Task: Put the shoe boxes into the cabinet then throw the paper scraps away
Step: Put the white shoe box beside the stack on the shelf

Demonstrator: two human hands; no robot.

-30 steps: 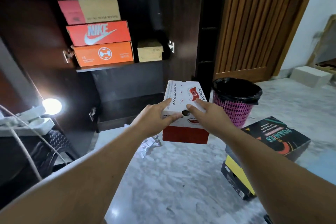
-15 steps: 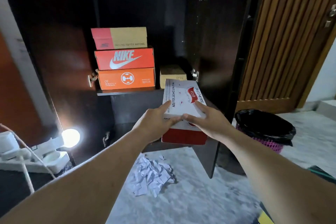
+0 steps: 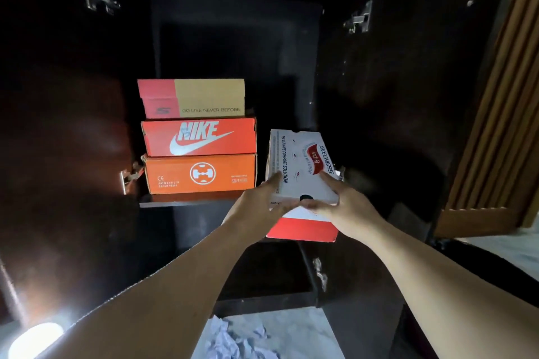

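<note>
Dark cabinet (image 3: 379,96) standing open. On the shelf's (image 3: 186,203) left end, three stacked shoe boxes (image 3: 199,137). Just right of the stack, over the shelf's front edge, white-and-red Skechers box (image 3: 300,178), clasped by left hand (image 3: 259,207) and right hand (image 3: 347,207) at its near end. Crumpled paper scraps (image 3: 236,341) on the floor below.
</note>
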